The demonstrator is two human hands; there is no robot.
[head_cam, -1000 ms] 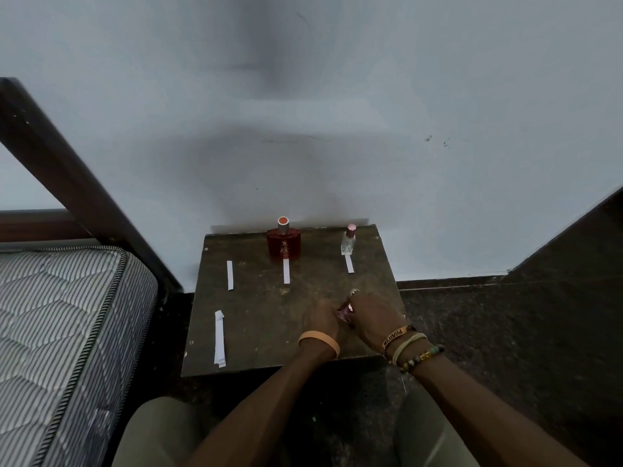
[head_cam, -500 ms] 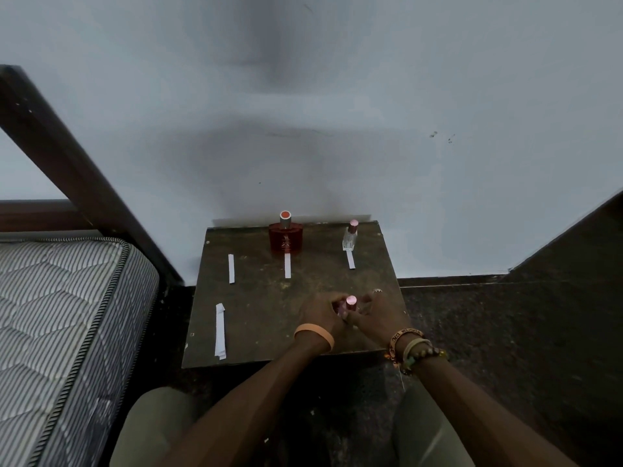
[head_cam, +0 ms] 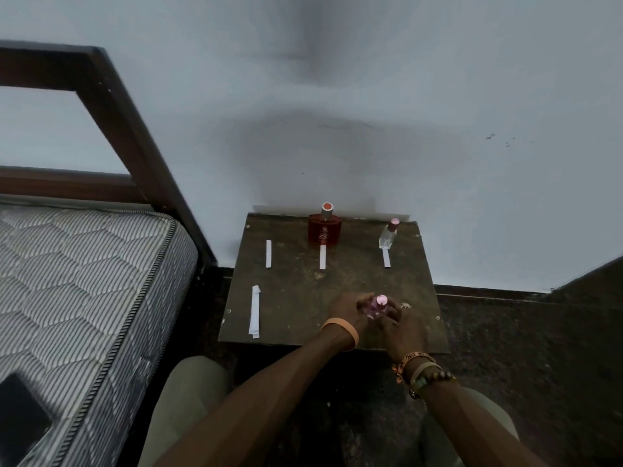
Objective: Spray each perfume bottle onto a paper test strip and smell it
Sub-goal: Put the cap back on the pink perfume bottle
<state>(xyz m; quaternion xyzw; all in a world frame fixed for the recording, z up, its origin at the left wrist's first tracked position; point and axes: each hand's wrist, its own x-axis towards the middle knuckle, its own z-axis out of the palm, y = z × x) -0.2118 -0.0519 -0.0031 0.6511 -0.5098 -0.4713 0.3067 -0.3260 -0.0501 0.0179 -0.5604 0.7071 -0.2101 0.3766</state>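
We see a dark, worn surface under the left grip, backed by a pale wall. Well to that grip's left lies a quilted, striped mattress in a dark wooden bed frame, with a flat black object on the mattress's near corner. Dark speckled floor spreads beyond the right grip.

At your table's far edge stand a red bottle and a clear bottle. Three strips lie nearer you, and folded paper lies by the left edge.
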